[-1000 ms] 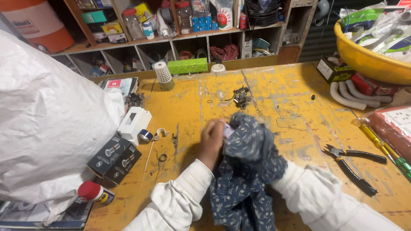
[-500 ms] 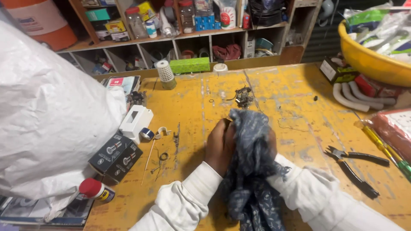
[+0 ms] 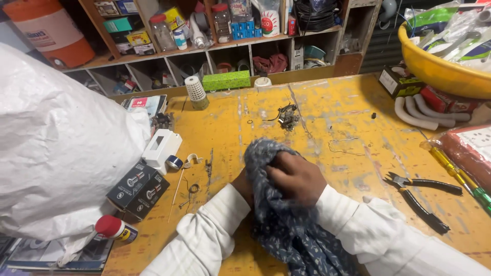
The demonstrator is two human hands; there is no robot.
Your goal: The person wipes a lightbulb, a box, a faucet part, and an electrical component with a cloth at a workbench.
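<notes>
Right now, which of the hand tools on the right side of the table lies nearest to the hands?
The black-handled pliers. They lie closer to the right hand on the cloth than the yellow-and-green screwdriver, which lies beyond them toward the table edge.

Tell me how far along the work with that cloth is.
Done: nothing finished shows; the yellow table is scuffed and stained, with metal bits lying loose. In hand: the right hand grips the bunched blue cloth on the table, and the left hand sits mostly hidden under it. Left: cannot tell what the cloth covers; the pliers lie untouched to the right.
</notes>
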